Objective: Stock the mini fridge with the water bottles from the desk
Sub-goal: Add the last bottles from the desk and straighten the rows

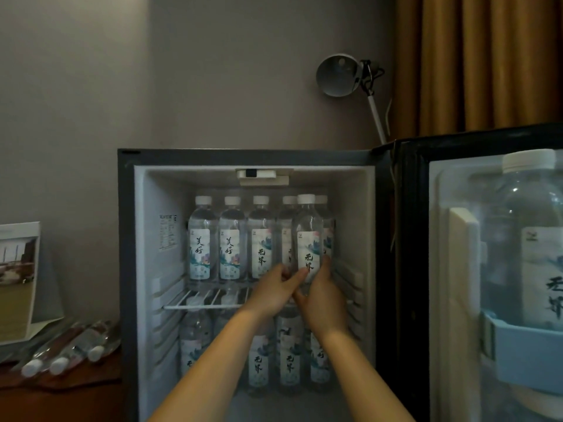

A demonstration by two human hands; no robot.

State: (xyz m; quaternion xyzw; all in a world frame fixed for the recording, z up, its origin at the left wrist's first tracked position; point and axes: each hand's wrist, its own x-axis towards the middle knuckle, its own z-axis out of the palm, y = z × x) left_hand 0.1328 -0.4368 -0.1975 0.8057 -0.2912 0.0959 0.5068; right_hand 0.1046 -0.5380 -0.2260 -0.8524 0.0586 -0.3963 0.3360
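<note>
The mini fridge (146, 239) stands open in front of me. Its wire upper shelf (195, 306) carries a row of several upright water bottles (200, 239) with white caps. One more bottle (308, 236) stands upright in front of that row at the right, held low down by both hands. My right hand (323, 300) wraps its base from the right. My left hand (277, 293) touches it from the left with the fingertips. Several bottles (289, 360) fill the lower compartment behind my forearms. Three bottles (65, 351) lie on the wooden desk (61, 397) at the left.
The fridge door (426, 269) hangs open at the right, with a large bottle (530, 239) in its blue door rack. A desk lamp (338, 75) rises behind the fridge, near a brown curtain (475, 62). A printed card (18, 278) leans against the wall on the desk.
</note>
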